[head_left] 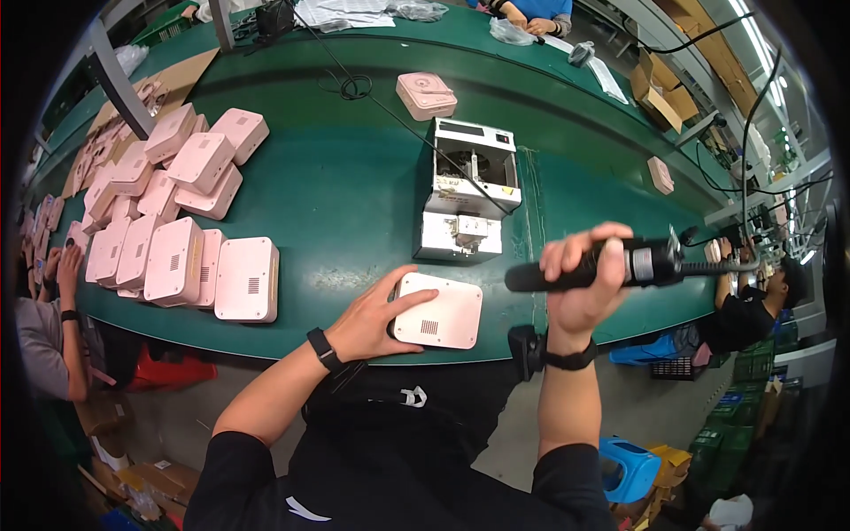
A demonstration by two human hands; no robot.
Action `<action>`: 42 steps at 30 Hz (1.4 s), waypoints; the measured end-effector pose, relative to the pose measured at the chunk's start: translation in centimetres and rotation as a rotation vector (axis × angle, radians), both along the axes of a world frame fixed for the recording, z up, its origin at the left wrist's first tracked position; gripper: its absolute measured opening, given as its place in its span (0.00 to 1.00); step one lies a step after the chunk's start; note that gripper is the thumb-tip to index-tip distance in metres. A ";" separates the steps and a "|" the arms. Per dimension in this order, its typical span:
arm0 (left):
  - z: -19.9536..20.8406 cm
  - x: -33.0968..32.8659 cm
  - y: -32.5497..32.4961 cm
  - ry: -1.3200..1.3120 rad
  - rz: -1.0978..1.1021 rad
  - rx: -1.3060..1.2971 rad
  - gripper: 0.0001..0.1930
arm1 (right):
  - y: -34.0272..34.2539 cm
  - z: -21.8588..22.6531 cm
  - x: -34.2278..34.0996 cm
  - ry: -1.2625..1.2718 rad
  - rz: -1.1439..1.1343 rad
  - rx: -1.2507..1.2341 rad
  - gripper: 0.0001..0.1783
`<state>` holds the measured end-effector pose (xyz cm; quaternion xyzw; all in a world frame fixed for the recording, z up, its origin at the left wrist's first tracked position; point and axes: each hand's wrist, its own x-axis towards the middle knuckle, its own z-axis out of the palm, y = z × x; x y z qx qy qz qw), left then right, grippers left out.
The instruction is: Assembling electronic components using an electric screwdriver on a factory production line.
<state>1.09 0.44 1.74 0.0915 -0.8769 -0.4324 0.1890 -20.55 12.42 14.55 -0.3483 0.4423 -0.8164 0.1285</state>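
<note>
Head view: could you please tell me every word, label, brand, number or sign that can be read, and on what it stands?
No text is clear enough to quote.
Machine: small marks on its pale casing, too small to read.
Black tool in the right hand: no readable text.
Pink box at the left hand: slots and corner holes, no readable text.
Papers: too blurred.
Shirt: a white shape, no legible letters.

Pale pink case (452, 317) lies flat, left of a raised black cylindrical tool (653, 264)
</note>
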 end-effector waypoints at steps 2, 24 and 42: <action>-0.3 -0.3 0.0 0.010 0.034 0.011 0.42 | -2.4 1.2 0.2 0.021 0.010 0.018 0.11; -1.5 -1.5 -0.4 0.050 0.116 -0.027 0.41 | -2.9 -1.0 -0.7 0.144 0.037 0.193 0.09; -6.1 -2.1 2.9 0.179 0.173 -0.123 0.45 | -0.9 -1.8 0.1 0.155 0.230 0.100 0.12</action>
